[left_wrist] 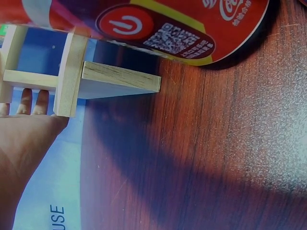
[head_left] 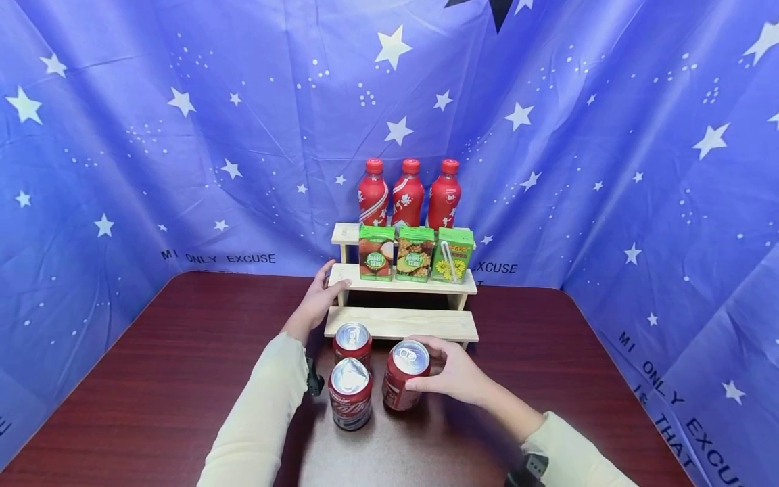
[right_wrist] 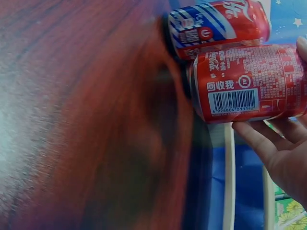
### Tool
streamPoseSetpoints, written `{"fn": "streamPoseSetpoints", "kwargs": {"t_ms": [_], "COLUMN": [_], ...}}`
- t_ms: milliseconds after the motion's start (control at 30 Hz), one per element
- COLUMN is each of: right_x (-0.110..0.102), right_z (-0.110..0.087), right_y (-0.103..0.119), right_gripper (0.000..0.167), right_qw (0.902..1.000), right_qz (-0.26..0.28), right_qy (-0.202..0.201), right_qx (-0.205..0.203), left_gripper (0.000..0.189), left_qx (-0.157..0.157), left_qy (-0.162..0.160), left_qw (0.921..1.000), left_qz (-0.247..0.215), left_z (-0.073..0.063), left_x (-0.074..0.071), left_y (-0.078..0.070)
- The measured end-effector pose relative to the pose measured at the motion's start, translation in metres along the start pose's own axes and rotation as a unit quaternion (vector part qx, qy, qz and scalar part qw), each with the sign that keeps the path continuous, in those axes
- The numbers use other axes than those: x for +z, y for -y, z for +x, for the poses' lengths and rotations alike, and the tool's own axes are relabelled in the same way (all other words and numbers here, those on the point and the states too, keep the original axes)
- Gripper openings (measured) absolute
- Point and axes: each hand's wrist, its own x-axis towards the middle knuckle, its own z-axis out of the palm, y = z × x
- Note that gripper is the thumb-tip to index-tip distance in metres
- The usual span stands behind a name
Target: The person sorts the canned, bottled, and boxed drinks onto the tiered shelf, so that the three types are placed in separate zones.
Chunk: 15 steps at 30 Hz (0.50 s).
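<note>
My right hand (head_left: pixel 456 372) grips a red Coca-Cola can (head_left: pixel 403 392) from its right side, thumb in front and fingers around the back. In the right wrist view this can (right_wrist: pixel 249 84) shows its barcode, with a fingertip low on its side. My left hand (head_left: pixel 315 301) holds the left end of the middle step of a three-tier wooden stand (head_left: pixel 402 325), thumb over the board. In the left wrist view its fingers reach behind the stand's side (left_wrist: pixel 67 81). Two more cola cans, a front one (head_left: pixel 351 406) and a rear one (head_left: pixel 353 343), stand left of the held can.
Three red bottles (head_left: pixel 408 196) line the top step. Three green drink cartons, the middle one (head_left: pixel 415 256) among them, stand on the middle step. Nothing stands on the lowest step. A blue starry cloth (head_left: pixel 274 135) hangs behind the dark red wooden table (head_left: pixel 182 365).
</note>
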Motion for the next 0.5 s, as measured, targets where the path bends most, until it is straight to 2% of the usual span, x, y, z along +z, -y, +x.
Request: {"fn": "streamPoseSetpoints", "kwargs": {"t_ms": [200, 333, 500], "right_x": [-0.006, -0.008, -0.011], "right_z": [0.004, 0.008, 0.013], "right_y": [0.007, 0.010, 0.013], "right_gripper": [0.069, 0.069, 0.066], "right_qw": [0.9987, 0.9975, 0.9954], "right_qz": [-0.031, -0.033, -0.035], "right_qy": [-0.036, -0.056, -0.086], "right_qx": [0.017, 0.029, 0.023], "left_gripper": [0.072, 0.073, 0.072], "left_qx": [0.006, 0.005, 0.002], "left_qy": [-0.003, -0.005, -0.007], "left_qw": [1.0000, 1.0000, 1.0000], "left_qz": [0.002, -0.002, 0.006], "left_z": [0.000, 0.000, 0.001], "left_x": [0.000, -0.001, -0.001], "left_y": [0.001, 0.002, 0.001]}}
